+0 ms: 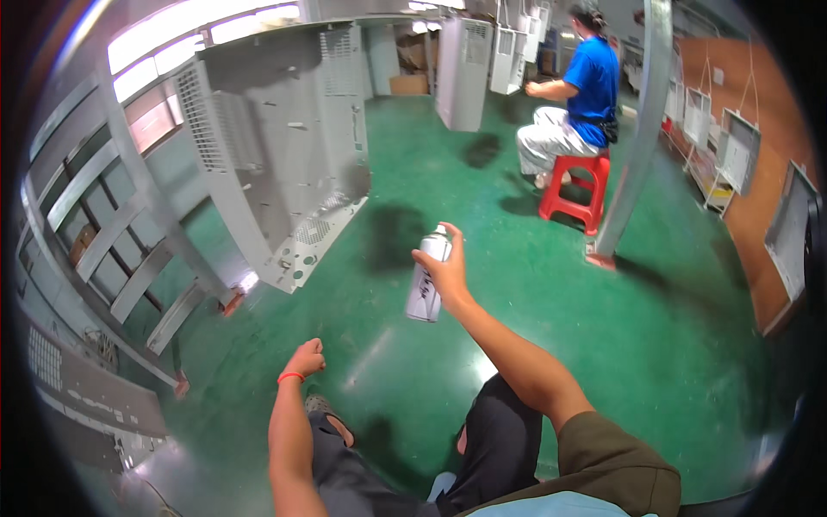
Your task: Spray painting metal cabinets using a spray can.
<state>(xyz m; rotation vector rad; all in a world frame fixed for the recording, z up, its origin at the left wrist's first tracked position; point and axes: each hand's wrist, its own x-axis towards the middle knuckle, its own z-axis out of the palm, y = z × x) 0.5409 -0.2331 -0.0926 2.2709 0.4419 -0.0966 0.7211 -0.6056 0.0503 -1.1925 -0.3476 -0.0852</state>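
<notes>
My right hand (448,271) is wrapped around a white spray can (423,293), held nearly upright in front of me, the index finger on the nozzle at its top. To the left and beyond the can hangs a large grey sheet-metal cabinet housing (293,138), its open inside facing me, with slotted vents and round holes along its bottom panel. My left hand (307,356) is a loose fist over the floor, below the housing and touching nothing. Nothing sticks out of its curled fingers. An orange-red band (291,376) circles that wrist.
A person in a blue shirt (594,77) sits on a red stool (575,189) at the far right, beside a metal post (637,129). More grey housings (463,73) hang beyond. A metal frame (129,198) stands left; another grey panel (95,388) is at lower left.
</notes>
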